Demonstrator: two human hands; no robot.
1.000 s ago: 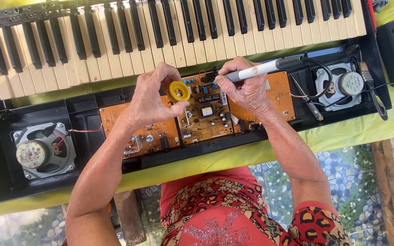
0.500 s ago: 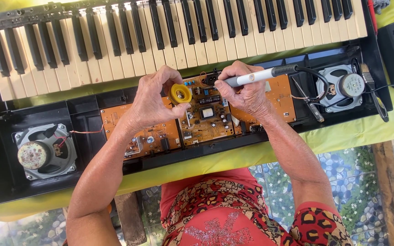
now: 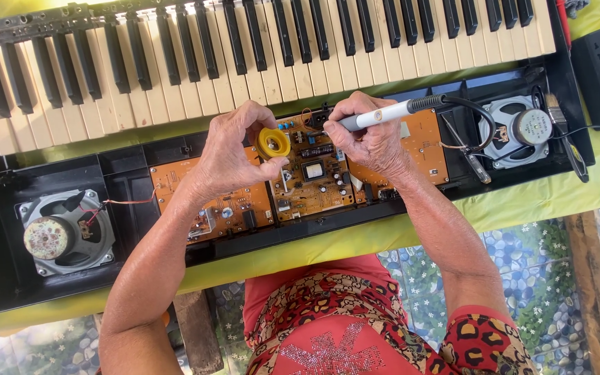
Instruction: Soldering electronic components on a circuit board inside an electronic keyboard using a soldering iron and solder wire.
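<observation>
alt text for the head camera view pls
A person's right hand holds a soldering iron to an orange circuit board inside an opened keyboard, while the left hand holds a yellow spool beside it. A speaker sits at each end.

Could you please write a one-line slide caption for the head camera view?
Left hand holds a yellow spool while right hand grips a soldering iron over an opened keyboard's circuit board.

- Both arms are seen bare from shoulder to wrist.
- A red top [image 3: 355, 333], printed with leopard-like spots in black and tan, is worn.
- A sparkling silver pattern is set on the chest.
- Short sleeves are patterned likewise.
</observation>
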